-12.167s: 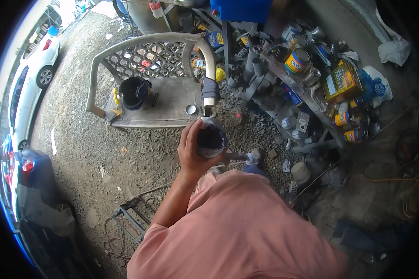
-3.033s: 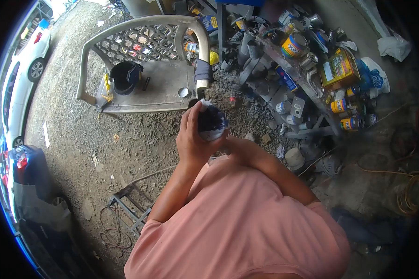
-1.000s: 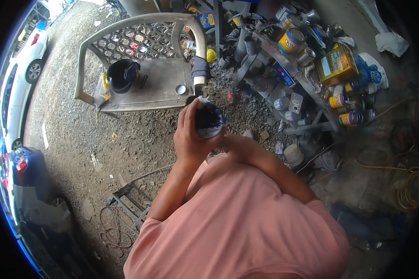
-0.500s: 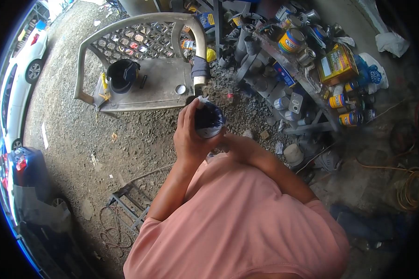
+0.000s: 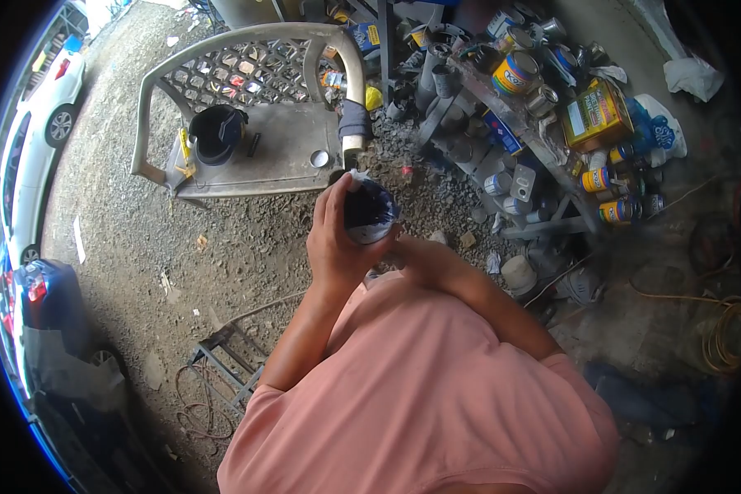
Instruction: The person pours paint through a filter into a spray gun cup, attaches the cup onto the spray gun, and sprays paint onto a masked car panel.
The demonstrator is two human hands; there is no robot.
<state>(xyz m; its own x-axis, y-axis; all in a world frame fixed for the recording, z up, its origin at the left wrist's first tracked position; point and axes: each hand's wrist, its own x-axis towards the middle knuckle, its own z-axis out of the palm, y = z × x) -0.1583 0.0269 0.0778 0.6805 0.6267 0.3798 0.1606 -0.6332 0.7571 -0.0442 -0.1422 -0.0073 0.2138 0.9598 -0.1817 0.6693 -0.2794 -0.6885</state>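
My left hand point(image 5: 332, 235) is wrapped round the side of a round container point(image 5: 370, 212) with a dark inside and a whitish, ragged rim. My right hand point(image 5: 405, 253) is just behind and below the container, at its lower right; its fingers are hidden, so what it holds cannot be made out. Beyond the container stands a dirty pale plastic bench point(image 5: 292, 169) with a lattice back. On its seat are a dark tub point(image 5: 216, 136), a small round lid or cup point(image 5: 319, 158), a small black item point(image 5: 254, 145) and a yellow tool point(image 5: 185, 146).
Several paint cans point(image 5: 515, 72) and a large yellow tin point(image 5: 598, 115) crowd a low rack point(image 5: 543, 148) at the right. A metal frame point(image 5: 226, 362) and a cord lie on the gravel at lower left. Cars point(image 5: 45, 156) stand at the far left. A coiled hose point(image 5: 726, 337) lies far right.
Compared with the oldest frame, my right forearm now reaches in from the right toward the container. The view has shifted, with the bench higher and further left. Over the last second almost nothing differs.
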